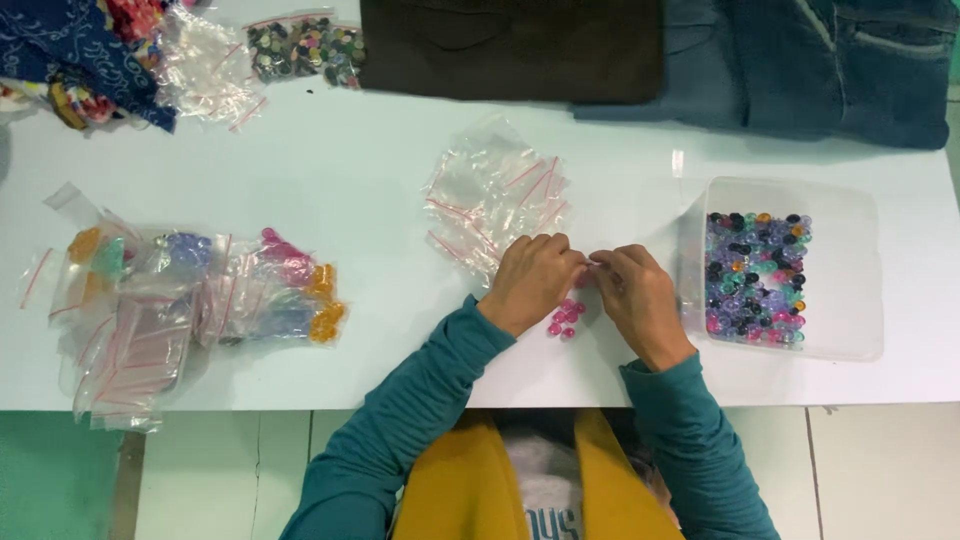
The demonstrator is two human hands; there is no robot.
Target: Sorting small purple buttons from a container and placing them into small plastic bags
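from the head camera, the left hand (532, 280) and right hand (637, 298) meet fingertip to fingertip over the white table (350, 170), both curled closed, pinching the top edge of a small clear bag of pink beads (564, 319) hanging just below them near the table's front edge. to do this well, i'd judge, keep the mouth level and press along the strip evenly. the bag's mouth runs left-right and points away from the person, while its long axis cannot be told.
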